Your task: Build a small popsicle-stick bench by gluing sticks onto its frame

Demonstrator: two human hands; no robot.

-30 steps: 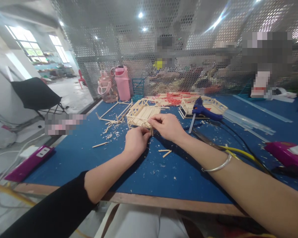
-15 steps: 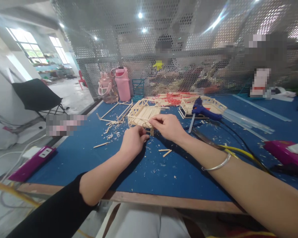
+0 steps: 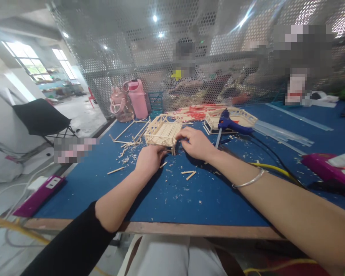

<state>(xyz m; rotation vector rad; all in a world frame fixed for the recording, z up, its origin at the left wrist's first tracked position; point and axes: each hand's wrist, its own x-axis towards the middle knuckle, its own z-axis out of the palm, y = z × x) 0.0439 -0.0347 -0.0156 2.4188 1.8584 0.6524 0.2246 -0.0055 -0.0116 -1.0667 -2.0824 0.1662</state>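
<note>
A small bed-like model built of pale wooden sticks (image 3: 167, 131), with a slatted top, low railings and short legs, stands on the blue table in front of me. My left hand (image 3: 150, 160) is closed at its front edge, with the fingertips tucked below the rail and partly hidden. At the model's right side, my right hand (image 3: 196, 142) has its bent fingers against the corner. To the right, a blue glue gun (image 3: 232, 125) with a clear glue stick poking out rests by a second stick model (image 3: 247, 118).
Loose sticks and shavings lie around the model; a stick frame (image 3: 126, 131) is at its left. Behind are red and pale sticks (image 3: 201, 111), a pink bottle (image 3: 138, 99) and a mesh screen. Clear glue sticks (image 3: 287, 134) lie right, a purple power strip (image 3: 38, 195) left.
My right hand has shifted from the model's front corner to its right side. My left hand's fingers have moved in under the front edge. The view has turned slightly.
</note>
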